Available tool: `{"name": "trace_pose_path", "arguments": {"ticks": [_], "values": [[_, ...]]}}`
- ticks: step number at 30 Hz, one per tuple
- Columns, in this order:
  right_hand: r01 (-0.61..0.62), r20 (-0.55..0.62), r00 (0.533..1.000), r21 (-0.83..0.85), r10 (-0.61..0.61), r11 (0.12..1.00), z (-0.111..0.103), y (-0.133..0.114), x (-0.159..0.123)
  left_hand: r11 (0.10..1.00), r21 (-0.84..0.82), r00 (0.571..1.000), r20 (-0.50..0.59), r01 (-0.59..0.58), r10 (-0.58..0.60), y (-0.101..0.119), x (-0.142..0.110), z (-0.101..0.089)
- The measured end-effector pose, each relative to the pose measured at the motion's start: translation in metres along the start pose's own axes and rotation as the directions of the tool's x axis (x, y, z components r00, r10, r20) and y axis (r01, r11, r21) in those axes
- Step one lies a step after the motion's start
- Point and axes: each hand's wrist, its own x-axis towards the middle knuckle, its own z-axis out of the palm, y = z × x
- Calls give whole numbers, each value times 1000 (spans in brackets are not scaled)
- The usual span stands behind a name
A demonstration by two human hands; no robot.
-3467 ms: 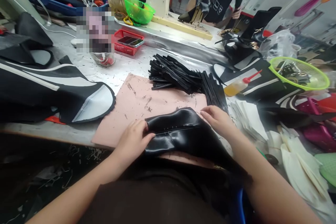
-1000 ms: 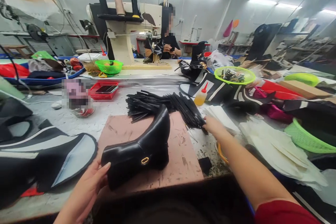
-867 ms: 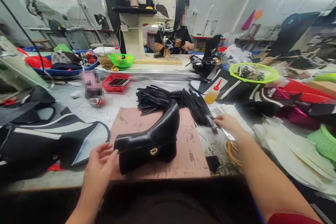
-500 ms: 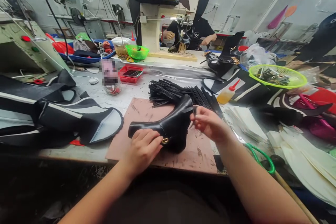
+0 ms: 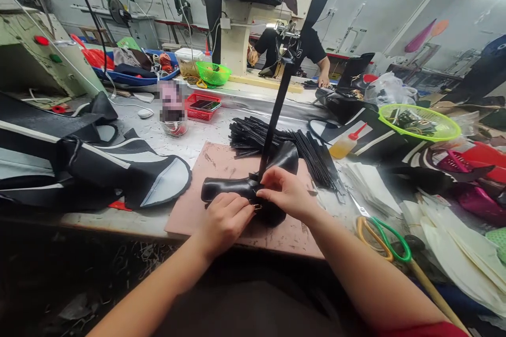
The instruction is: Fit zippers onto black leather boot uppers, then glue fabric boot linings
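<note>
A glossy black leather boot upper [image 5: 284, 160] lies on its side on the pinkish board [image 5: 209, 160]. My left hand [image 5: 231, 218] is closed on the boot's near edge, its fingertips by a small gold buckle [image 5: 258, 207]. Between the thumb and fingers of my right hand [image 5: 286, 192] is the lower end of a long black strap [image 5: 273, 121], which rises upright and leans slightly right. The strap's lower end meets the boot near the buckle; my fingers hide whether it passes through anything.
Behind the board is a pile of black strips [image 5: 253, 134]. Scissors [image 5: 389, 239] with green and orange handles, a glue bottle [image 5: 343, 143] and a green basket [image 5: 419, 122] sit to the right. More boot pieces [image 5: 158, 179] lie left. Beyond a sewing machine [image 5: 237, 21] works another person [image 5: 316, 52].
My right hand has moved left from the boot's right edge to its middle near the buckle. The black strap now stands up from my fingers. My left hand stays on the boot.
</note>
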Motion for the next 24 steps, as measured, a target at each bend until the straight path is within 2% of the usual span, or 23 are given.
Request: {"name": "trace_pose_path", "arguments": {"ticks": [7, 12, 16, 18, 21, 24], "values": [[97, 150, 987, -217, -65, 971, 2, -7, -1, 1000, 9, 1000, -27, -3, 3, -1, 2, 0], [180, 138, 980, -331, -141, 926, 4, -7, -2, 1000, 10, 1000, -31, -4, 4, -1, 3, 1], [252, 186, 965, -437, -187, 863, 3, -9, -12, 1000, -2, 999, -32, 8, -8, -2, 2, 0], [228, 121, 974, -507, -193, 831, 5, -8, -21, 1000, -15, 999, -33, 22, -23, -3, 1, 1], [107, -25, 988, -591, -151, 799, 17, -2, -35, 998, -44, 999, -23, 35, -36, -4, 0, 3], [36, -116, 988, -472, -103, 881, 30, 9, -43, 998, -51, 999, -4, 34, -34, -3, 0, 7]]}}
